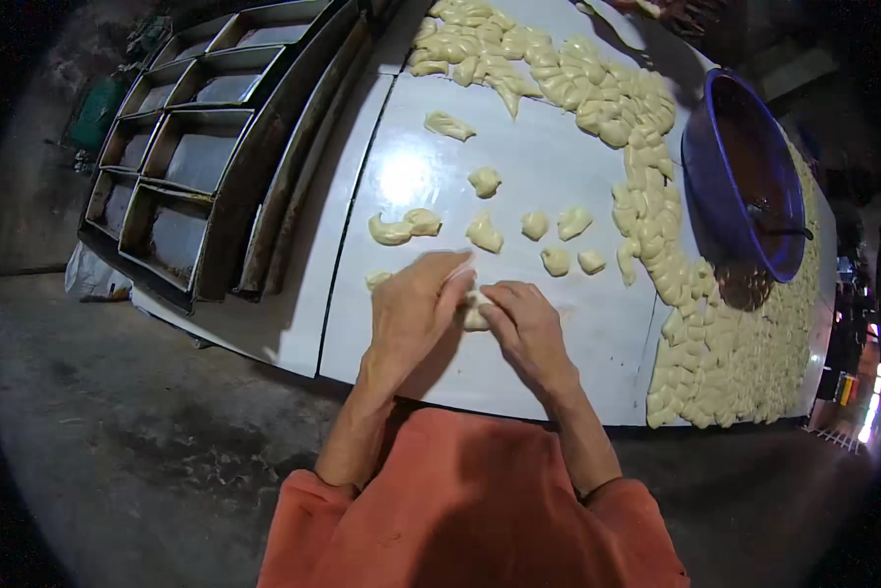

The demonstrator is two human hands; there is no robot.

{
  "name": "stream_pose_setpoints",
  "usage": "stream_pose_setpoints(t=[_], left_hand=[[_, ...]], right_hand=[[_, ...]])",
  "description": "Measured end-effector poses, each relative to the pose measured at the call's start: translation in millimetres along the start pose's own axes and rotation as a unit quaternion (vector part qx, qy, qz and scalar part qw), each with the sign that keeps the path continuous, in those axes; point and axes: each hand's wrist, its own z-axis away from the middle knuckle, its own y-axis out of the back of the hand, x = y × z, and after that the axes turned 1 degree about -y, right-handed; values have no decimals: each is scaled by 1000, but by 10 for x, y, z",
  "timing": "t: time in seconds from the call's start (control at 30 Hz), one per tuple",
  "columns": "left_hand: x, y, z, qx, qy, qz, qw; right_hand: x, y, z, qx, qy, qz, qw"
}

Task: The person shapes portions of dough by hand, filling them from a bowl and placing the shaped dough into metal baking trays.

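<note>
Between my hands, close to the near side of the white table, is a small piece of pale dough [477, 316]. My left hand [416, 306] bends over it from the left, thumb and fingers closed on its edge. From the other side my right hand [528, 328] pinches it with curled fingers. Part of the dough is covered by the fingers. Just beyond lie loose dough pieces, among them a lump [483, 232], a round one [484, 181] and a longer curved one [404, 226]. Another bit of dough [377, 280] peeks out beside my left hand.
Metal baking pans [205, 147] joined in a rack stand at the left of the table [362, 333]. A wide band of dough pieces [729, 363] covers the right side and curves along the back. A purple basin [700, 162] with dark contents stands at the right.
</note>
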Motion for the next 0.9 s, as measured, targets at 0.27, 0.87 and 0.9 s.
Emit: stream_pose_setpoints(t=[0.27,0.87,0.9], left_hand=[[-33,-251,76,-81,-124,-62,987],[602,-963,-169,-133,-52,223,964],[665,-1075,-161,-89,-130,218,963]], right_hand=[[391,234,-162,155,-123,196,960],[369,683,261,154,-253,-450,842],[375,701,267,173,-225,-469,836]])
